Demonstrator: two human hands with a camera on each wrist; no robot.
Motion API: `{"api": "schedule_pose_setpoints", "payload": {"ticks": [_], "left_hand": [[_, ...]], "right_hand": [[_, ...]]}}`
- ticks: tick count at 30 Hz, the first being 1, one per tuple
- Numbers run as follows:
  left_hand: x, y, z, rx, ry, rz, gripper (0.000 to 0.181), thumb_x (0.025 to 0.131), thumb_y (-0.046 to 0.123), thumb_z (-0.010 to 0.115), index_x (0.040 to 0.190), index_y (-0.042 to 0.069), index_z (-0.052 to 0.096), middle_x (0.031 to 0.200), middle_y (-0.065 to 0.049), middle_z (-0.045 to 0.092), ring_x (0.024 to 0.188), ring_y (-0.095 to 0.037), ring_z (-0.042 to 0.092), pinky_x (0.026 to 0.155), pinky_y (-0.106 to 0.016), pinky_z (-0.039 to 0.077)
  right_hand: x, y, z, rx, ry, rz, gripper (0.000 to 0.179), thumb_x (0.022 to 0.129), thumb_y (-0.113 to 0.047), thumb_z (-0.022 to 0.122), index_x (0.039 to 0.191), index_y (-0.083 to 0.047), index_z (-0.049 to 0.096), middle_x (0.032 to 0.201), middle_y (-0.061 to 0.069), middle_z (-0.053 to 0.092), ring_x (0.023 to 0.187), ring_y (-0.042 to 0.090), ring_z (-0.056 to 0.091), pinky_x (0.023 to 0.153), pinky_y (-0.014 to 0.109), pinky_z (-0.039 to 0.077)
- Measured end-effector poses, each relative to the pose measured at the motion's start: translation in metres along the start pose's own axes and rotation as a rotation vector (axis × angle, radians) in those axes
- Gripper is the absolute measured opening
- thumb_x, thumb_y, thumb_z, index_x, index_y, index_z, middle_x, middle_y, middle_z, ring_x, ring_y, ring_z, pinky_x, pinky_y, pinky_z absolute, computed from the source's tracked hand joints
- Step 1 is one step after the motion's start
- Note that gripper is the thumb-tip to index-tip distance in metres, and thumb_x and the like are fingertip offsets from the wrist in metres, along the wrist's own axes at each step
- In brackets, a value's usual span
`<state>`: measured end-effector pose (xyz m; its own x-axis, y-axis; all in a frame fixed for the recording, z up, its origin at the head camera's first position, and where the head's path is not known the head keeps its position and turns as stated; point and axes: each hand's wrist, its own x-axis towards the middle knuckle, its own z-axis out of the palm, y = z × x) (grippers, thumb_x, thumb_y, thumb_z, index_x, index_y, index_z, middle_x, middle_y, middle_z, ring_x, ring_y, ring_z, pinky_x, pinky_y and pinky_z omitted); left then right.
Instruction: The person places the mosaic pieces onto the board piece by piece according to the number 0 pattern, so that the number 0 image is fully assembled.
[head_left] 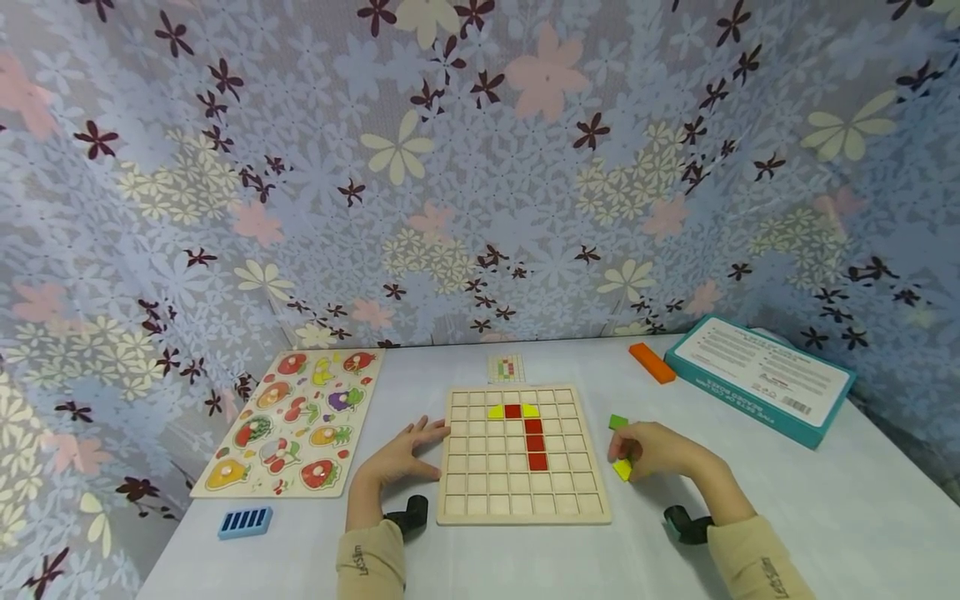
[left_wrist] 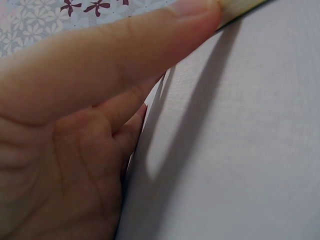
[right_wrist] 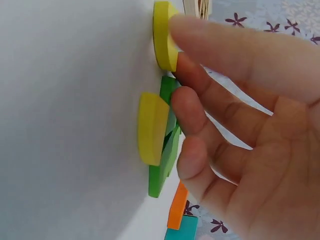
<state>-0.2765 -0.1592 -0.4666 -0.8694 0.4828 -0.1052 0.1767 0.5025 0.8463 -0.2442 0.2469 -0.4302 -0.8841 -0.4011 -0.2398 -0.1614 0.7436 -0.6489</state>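
A square wooden grid board lies in front of me, with red squares and yellow rounded pieces in some of its cells. My left hand rests at the board's left side, its fingers spread and its thumb touching the edge. Right of the board, my right hand pinches a yellow rounded piece between thumb and index finger at the tabletop. Another yellow piece and green pieces lie beside its other fingers, partly overlapping in the right wrist view.
A small pattern card lies behind the board. At left are a fruit puzzle board and a blue slotted block. Toward the back right sit an orange block and a teal box. A floral curtain hangs behind.
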Motion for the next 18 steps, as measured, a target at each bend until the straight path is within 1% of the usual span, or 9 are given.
{"api": "schedule_pose_setpoints", "payload": {"ticks": [3, 8, 9, 15, 16, 18], "left_hand": [[0.0001, 0.0004, 0.0001, 0.006, -0.001, -0.004, 0.074, 0.065, 0.008, 0.079, 0.134, 0.008, 0.05, 0.147, -0.011, 0.034, 0.141, -0.036, 0.005, 0.111, -0.057, 0.0], [-0.0001, 0.0014, 0.001, 0.008, 0.004, -0.011, 0.074, 0.066, 0.007, 0.079, 0.134, 0.008, 0.049, 0.147, -0.01, 0.034, 0.141, -0.035, 0.006, 0.111, -0.057, 0.0], [-0.0016, 0.0047, 0.0016, 0.006, 0.009, -0.013, 0.073, 0.066, 0.005, 0.078, 0.134, 0.006, 0.049, 0.147, -0.011, 0.034, 0.14, -0.036, 0.006, 0.111, -0.058, 0.0], [-0.0014, 0.0051, 0.0006, 0.011, -0.003, -0.008, 0.074, 0.067, 0.007, 0.078, 0.134, 0.007, 0.049, 0.147, -0.011, 0.033, 0.141, -0.036, 0.004, 0.111, -0.057, 0.0], [0.0, 0.0018, 0.0001, 0.01, -0.009, -0.007, 0.074, 0.066, 0.008, 0.079, 0.134, 0.008, 0.049, 0.148, -0.01, 0.033, 0.141, -0.035, 0.004, 0.111, -0.057, 0.0], [-0.0002, 0.0015, 0.0003, 0.011, -0.007, -0.012, 0.074, 0.066, 0.009, 0.079, 0.134, 0.008, 0.049, 0.148, -0.01, 0.033, 0.141, -0.035, 0.004, 0.111, -0.057, 0.0]], "right_hand": [[-0.0001, 0.0011, 0.0007, -0.012, 0.003, 0.014, 0.03, 0.063, 0.007, 0.075, 0.084, -0.008, 0.06, 0.076, 0.001, 0.054, 0.071, 0.018, 0.048, 0.064, 0.03, 0.045], [0.0013, -0.0003, 0.0012, -0.025, 0.015, 0.026, 0.03, 0.063, 0.006, 0.076, 0.083, -0.009, 0.061, 0.074, 0.002, 0.052, 0.07, 0.017, 0.047, 0.062, 0.029, 0.044], [0.0015, -0.0008, 0.0013, -0.029, 0.015, 0.025, 0.029, 0.064, 0.006, 0.076, 0.083, -0.009, 0.061, 0.073, 0.002, 0.052, 0.07, 0.017, 0.047, 0.062, 0.028, 0.044], [0.0024, -0.0047, 0.0014, -0.045, 0.01, 0.054, 0.018, 0.069, 0.003, 0.073, 0.078, -0.009, 0.063, 0.072, 0.001, 0.053, 0.068, 0.016, 0.047, 0.061, 0.028, 0.044], [0.0027, -0.0055, 0.0014, -0.043, 0.011, 0.065, 0.016, 0.07, 0.002, 0.073, 0.077, -0.009, 0.064, 0.072, 0.001, 0.054, 0.068, 0.016, 0.048, 0.061, 0.027, 0.044], [0.0036, -0.0067, 0.0007, -0.037, 0.016, 0.077, 0.013, 0.072, -0.001, 0.073, 0.077, -0.009, 0.064, 0.072, 0.0, 0.055, 0.069, 0.016, 0.048, 0.062, 0.027, 0.044]]}}
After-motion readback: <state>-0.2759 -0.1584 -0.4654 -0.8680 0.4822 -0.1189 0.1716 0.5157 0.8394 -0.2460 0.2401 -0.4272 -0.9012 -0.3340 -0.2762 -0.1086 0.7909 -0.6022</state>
